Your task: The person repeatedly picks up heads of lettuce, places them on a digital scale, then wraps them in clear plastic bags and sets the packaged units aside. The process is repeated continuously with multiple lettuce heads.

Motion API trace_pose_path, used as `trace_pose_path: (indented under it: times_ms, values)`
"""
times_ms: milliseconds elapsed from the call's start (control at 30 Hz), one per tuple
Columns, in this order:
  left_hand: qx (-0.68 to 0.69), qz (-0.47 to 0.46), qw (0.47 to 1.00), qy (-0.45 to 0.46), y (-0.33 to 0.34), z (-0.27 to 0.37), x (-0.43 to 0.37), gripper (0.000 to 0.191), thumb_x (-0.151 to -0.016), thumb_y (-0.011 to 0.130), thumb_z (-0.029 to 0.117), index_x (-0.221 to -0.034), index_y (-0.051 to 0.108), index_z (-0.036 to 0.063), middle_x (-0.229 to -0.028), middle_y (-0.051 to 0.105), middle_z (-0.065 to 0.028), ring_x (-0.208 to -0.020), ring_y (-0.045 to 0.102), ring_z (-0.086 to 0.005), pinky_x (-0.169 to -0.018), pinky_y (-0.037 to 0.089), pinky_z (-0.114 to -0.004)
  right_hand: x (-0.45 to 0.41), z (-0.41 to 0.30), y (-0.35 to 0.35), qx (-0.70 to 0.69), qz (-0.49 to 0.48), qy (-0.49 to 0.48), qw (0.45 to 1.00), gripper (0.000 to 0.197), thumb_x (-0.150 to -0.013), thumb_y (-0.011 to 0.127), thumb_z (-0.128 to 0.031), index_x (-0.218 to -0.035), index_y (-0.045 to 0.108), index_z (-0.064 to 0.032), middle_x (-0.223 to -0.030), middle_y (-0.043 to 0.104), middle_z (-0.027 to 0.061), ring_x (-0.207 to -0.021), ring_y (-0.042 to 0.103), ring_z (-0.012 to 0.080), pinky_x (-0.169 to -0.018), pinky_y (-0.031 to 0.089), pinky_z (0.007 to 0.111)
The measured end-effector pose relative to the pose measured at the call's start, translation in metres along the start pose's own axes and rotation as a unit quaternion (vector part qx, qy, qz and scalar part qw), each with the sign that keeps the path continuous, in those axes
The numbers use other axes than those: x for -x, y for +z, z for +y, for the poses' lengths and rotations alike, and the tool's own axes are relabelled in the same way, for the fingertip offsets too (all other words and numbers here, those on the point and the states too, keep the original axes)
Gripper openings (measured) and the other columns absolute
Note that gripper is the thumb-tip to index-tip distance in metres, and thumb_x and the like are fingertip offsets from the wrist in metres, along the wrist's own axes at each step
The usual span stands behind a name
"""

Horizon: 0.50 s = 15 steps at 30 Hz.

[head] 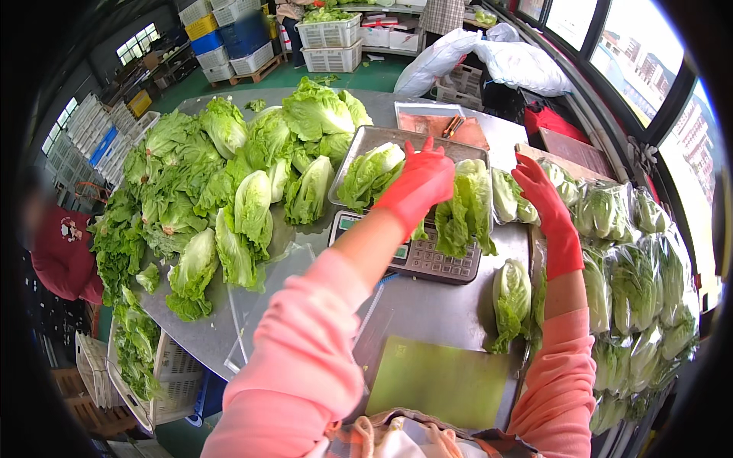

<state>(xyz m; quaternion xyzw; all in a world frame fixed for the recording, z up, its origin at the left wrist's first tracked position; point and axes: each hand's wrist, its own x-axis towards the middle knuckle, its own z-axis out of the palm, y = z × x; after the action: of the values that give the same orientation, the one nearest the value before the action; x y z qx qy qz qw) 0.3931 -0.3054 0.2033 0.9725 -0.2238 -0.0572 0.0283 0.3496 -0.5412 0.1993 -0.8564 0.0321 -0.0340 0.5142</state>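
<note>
My left hand (422, 182), in a red rubber glove, is over the metal tray (366, 134) of a digital scale (438, 257). Its fingertips are spread, but the palm side is hidden, so any grip on the leaves below cannot be made out. Lettuce heads lie on both sides of it, one on the left (372, 172) and one on the right (467, 206) that overhangs the keypad. My right hand (541, 186), also gloved, is raised with parted fingers beside a lettuce in clear film (505, 197). Nearer me, a single lettuce head (511, 300) rests on the metal table.
Loose lettuce (177, 172) is heaped on the left. Bagged lettuces (635, 280) fill the right side. A green cutting board (438, 380) and clear plastic bags (263, 297) lie close by. An orange-handled cutter (453, 126) is behind the scale. A person (63, 252) is at the left edge.
</note>
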Motion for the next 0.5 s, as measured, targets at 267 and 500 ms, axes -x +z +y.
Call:
trace_pose_path:
  times_ms: [267, 500]
  values:
    - [0.018, 0.075, 0.997, -0.007, 0.046, -0.009, -0.051, 0.019, -0.081, 0.059, 0.026, -0.090, 0.071, 0.0145, -0.102, 0.067, -0.0079, -0.124, 0.046, -0.0282, -0.106, 0.012, -0.064, -0.001, 0.049, 0.004, 0.027, 0.008, -0.059, 0.998, 0.047, -0.089, 0.059, -0.023, -0.133, 0.047, -0.0122, -0.129, 0.051, 0.0090, -0.118, 0.046, 0.0170, -0.097, 0.036, 0.030]
    - [0.637, 0.208, 0.722, 0.174, 0.031, -0.058, 0.137, 0.015, -0.089, 0.060, 0.009, -0.102, 0.066, 0.0033, -0.096, 0.069, -0.0089, -0.090, 0.064, -0.0143, -0.081, 0.051, -0.030, 0.162, 0.064, 0.049, 0.469, -0.079, -0.013, 0.879, 0.068, -0.076, 0.067, -0.026, -0.137, 0.039, -0.0192, -0.145, 0.032, 0.0146, -0.135, 0.022, 0.0399, -0.105, 0.019, 0.059]
